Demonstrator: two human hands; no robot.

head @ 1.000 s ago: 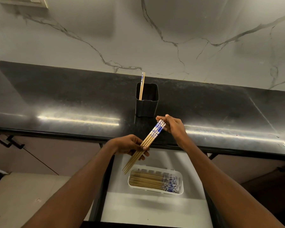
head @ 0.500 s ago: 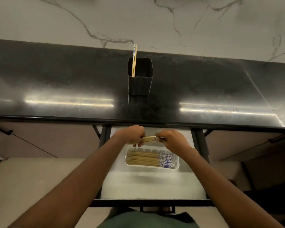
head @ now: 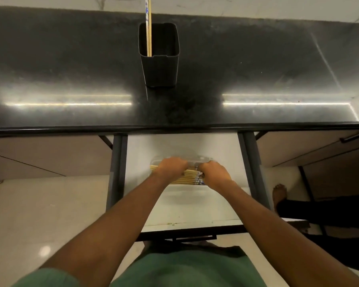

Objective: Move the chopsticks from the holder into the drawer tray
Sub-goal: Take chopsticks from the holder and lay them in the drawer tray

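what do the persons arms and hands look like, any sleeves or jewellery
Both forearms are bare right up to the bottom of the frame, with no sleeves reaching them. The left hand and right hand show no gloves, and no watch or bracelet is visible at either wrist. Rings cannot be judged, since the fingers are curled away from the camera.

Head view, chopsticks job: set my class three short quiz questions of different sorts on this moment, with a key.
1. True or false: the black holder on the counter is empty.
2. Where are both hands? A) at the holder B) over the tray in the open drawer C) on the counter
3. Fill in: chopsticks in the tray lie ____ (flat/upright).

Key: 1 false, a pair of chopsticks stands in it. 2 B, left hand, right hand. 3 flat.
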